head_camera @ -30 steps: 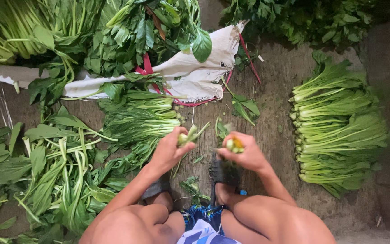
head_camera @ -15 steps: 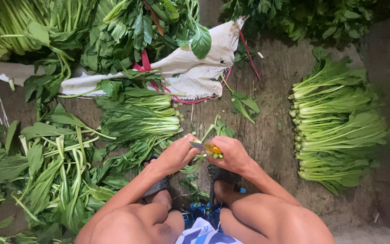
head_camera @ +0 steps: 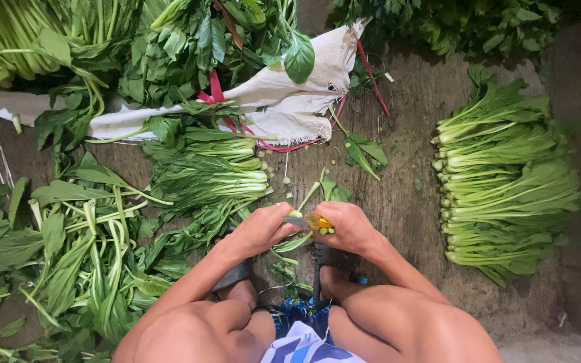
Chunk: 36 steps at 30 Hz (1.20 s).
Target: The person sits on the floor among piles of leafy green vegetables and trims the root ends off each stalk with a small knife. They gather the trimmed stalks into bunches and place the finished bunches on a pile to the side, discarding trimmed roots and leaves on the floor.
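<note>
Both hands are together now, meeting over the feet, where a second ago they were apart. The left hand is wrapped around the pale green stem end of a leafy vegetable stalk. The right hand is closed on a small yellow-handled knife, its blade laid against that stem, so the trimming cut looks under way.

Just ahead lies a loose bundle of green leafy stalks with white stems on the rough concrete floor. To the left, a scatter of discarded broad leaves.

Well off to the right, a neat stack of trimmed greens, cut ends all facing left.

At the top, a crumpled white sack with red cords spills more greens; no label or sign shows anywhere.
</note>
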{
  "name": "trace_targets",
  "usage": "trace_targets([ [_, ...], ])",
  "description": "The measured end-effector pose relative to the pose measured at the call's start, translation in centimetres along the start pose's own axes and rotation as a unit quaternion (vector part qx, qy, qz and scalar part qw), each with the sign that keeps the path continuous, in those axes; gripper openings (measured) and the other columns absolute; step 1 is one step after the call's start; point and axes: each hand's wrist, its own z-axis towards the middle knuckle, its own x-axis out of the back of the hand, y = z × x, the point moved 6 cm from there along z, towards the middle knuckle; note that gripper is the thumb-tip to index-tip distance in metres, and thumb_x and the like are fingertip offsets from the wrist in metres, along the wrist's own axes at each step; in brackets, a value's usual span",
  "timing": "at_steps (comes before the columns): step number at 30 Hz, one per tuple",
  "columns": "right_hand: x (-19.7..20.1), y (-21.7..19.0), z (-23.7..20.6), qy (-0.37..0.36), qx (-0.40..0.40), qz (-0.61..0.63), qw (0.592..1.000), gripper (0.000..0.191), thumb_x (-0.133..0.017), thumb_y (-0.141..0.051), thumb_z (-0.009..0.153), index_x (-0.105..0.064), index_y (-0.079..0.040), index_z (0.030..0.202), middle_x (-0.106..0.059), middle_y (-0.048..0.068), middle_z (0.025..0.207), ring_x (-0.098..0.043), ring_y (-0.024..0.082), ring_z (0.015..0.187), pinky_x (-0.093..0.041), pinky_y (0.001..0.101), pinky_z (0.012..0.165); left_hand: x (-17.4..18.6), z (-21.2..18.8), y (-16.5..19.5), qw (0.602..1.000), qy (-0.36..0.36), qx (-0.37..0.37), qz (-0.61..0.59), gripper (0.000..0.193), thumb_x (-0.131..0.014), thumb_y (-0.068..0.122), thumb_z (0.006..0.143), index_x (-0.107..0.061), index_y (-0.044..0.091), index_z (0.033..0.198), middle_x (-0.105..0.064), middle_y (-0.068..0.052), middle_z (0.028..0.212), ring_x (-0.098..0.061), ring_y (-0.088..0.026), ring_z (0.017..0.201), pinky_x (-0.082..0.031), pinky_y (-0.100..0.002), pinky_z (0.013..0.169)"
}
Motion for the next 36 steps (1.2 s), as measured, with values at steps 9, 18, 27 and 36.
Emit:
trace_targets([
  [9, -1.2, 2.7, -0.4, 0.032, -0.024, 0.026, 0.999, 0.025, -0.079, -0.017, 0.077, -0.063, -0.006, 0.092, -0.063, 0.014, 0.082, -0.064, 0.036, 0.075, -0.052, 0.0435, 0.065, -0.2, -0.4, 0.2, 0.998, 0.009, 0.049, -0.034, 0.030, -0.065, 0.028, 0.101, -0.052, 0.000, 0.099, -0.062, -0.022, 0.087, -0.062, -0.045, 0.084, -0.048, -0.049, 0.071],
  [18, -3.5, 4.2, -1.0, 0.007, -0.171, 0.401, 0.900, 0.032, -0.085, -0.017, 0.080, -0.071, -0.007, 0.106, -0.067, -0.002, 0.081, -0.061, 0.006, 0.071, -0.050, 0.0253, 0.064, -0.1, 0.3, 1.4, 0.992, 0.056, 0.011, -0.113, 0.044, -0.034, 0.026, 0.114, -0.050, 0.001, 0.147, -0.058, -0.022, 0.138, -0.052, -0.041, 0.128, -0.034, -0.046, 0.111],
  [27, -5.9, 5.0, -1.7, 0.037, -0.206, 0.398, 0.893, 0.024, -0.083, -0.015, 0.085, -0.075, -0.003, 0.105, -0.069, -0.004, 0.085, -0.060, 0.005, 0.075, -0.049, 0.0237, 0.067, -3.3, -0.9, -3.5, 0.943, 0.098, 0.104, -0.301, 0.033, -0.062, 0.022, 0.104, -0.070, -0.003, 0.125, -0.066, -0.012, 0.120, -0.062, -0.020, 0.115, -0.047, -0.036, 0.103],
  [36, 0.7, 9.9, -6.0, 0.247, -0.089, 0.609, 0.748, 0.020, -0.069, -0.013, 0.085, -0.065, -0.007, 0.104, -0.064, 0.016, 0.122, -0.066, 0.024, 0.101, -0.057, 0.0428, 0.085, 3.1, -4.2, -8.2, 0.816, 0.352, 0.220, -0.402, 0.025, -0.065, 0.024, 0.101, -0.070, 0.004, 0.114, -0.067, 0.001, 0.083, -0.062, -0.009, 0.070, -0.051, -0.024, 0.066],
])
